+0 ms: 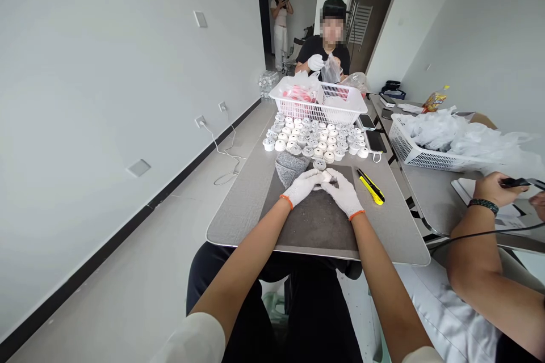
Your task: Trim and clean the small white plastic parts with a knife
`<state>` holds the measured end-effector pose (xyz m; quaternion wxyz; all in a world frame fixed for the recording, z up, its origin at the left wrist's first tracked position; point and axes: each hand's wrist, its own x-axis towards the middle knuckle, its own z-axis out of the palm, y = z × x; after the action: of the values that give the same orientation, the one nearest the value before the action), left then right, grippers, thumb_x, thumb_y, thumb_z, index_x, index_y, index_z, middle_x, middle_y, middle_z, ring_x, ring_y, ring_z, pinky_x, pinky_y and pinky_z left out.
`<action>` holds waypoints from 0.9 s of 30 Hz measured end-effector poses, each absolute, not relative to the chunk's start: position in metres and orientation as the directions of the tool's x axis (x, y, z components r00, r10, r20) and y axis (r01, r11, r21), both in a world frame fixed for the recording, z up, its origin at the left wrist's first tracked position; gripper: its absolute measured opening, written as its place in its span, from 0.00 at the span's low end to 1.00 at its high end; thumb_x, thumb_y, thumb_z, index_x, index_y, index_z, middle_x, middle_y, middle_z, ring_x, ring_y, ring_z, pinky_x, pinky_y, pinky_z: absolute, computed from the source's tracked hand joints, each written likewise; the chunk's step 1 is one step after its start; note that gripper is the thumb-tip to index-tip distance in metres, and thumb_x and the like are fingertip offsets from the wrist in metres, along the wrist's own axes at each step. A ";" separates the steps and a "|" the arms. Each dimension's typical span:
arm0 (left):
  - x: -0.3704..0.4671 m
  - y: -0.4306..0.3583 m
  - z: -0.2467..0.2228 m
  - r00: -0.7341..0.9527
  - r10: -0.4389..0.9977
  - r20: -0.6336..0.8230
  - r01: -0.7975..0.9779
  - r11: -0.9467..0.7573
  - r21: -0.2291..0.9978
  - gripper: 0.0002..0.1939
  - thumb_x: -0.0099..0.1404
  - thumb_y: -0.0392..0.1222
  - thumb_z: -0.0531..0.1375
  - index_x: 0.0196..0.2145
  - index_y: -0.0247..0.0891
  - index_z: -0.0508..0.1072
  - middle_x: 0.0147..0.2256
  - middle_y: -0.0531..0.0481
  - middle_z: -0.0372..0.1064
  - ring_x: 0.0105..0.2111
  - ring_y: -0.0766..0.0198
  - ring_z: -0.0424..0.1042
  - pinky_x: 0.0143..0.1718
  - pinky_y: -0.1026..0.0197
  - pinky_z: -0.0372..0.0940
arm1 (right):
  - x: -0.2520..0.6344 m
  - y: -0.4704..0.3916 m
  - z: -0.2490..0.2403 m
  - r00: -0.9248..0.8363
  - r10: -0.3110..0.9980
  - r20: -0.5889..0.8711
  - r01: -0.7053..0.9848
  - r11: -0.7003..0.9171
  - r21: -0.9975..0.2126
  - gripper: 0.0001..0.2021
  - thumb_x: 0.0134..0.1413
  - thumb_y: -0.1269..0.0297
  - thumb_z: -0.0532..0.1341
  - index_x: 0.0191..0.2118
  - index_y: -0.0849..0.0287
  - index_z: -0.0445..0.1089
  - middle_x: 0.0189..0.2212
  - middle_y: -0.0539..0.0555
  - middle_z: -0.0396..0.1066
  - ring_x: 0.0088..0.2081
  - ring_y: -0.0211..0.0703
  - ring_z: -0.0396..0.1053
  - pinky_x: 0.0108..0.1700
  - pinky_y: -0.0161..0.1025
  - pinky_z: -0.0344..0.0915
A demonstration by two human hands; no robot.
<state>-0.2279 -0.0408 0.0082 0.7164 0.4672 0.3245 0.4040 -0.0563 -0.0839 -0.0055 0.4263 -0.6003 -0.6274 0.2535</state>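
Both my hands wear white knit gloves with orange cuffs and meet above a dark mat (pixel 315 227). Between their fingertips is a small white round part (pixel 326 176). My left hand (pixel 303 186) closes on it from the left, my right hand (pixel 342 190) from the right. Just beyond the fingers sits a grey-and-white round piece (pixel 319 165). A folded grey cloth (pixel 290 168) lies by my left hand. To the right of my right hand is a yellow-and-black utility knife (pixel 370 186). Several rows of white and grey round parts (pixel 315 139) stand farther back.
A white basket (pixel 298 109) holding bags stands behind the rows. Phones (pixel 375 141) lie at the right edge. Across the table a person handles a plastic bag; another's arms reach in at right, beside a bag-filled basket (pixel 421 156). Someone stands farther back.
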 end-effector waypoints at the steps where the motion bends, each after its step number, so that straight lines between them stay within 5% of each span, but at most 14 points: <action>1: -0.228 -0.041 0.008 0.460 0.883 -0.092 -0.275 0.240 0.931 0.13 0.51 0.43 0.69 0.32 0.34 0.74 0.32 0.50 0.74 0.35 0.65 0.72 0.47 0.57 0.68 | -0.056 -0.084 -0.005 0.093 0.971 0.219 0.542 0.135 -0.829 0.28 0.54 0.49 0.67 0.61 0.38 0.70 0.50 0.45 0.75 0.57 0.52 0.72 0.58 0.46 0.73; 15: -0.228 -0.034 -0.002 0.503 0.862 -0.053 -0.277 0.219 0.936 0.07 0.53 0.40 0.63 0.31 0.35 0.73 0.30 0.52 0.72 0.32 0.68 0.70 0.40 0.63 0.67 | -0.062 -0.092 0.011 0.092 0.991 0.101 0.564 0.032 -0.825 0.28 0.56 0.51 0.66 0.62 0.44 0.68 0.54 0.49 0.73 0.59 0.53 0.70 0.62 0.48 0.70; 21: -0.228 -0.032 -0.001 0.492 0.869 -0.048 -0.263 0.201 0.944 0.09 0.45 0.34 0.59 0.29 0.35 0.72 0.27 0.54 0.70 0.28 0.68 0.68 0.34 0.64 0.65 | -0.061 -0.093 0.014 0.039 0.988 0.152 0.553 0.106 -0.826 0.26 0.56 0.53 0.66 0.61 0.39 0.68 0.54 0.47 0.73 0.61 0.51 0.68 0.62 0.41 0.70; 27: -0.227 -0.029 -0.002 0.525 0.850 -0.038 -0.306 0.230 0.924 0.08 0.43 0.33 0.58 0.26 0.34 0.70 0.23 0.54 0.66 0.24 0.71 0.63 0.26 0.68 0.57 | -0.070 -0.099 0.022 0.094 0.992 0.089 0.572 0.019 -0.820 0.25 0.54 0.52 0.67 0.59 0.43 0.71 0.52 0.51 0.74 0.59 0.52 0.70 0.61 0.47 0.70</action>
<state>-0.2269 -0.0294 -0.0022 0.7309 0.4780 0.2845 0.3955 -0.0700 -0.0987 0.0223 0.3700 -0.6404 -0.6105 0.2833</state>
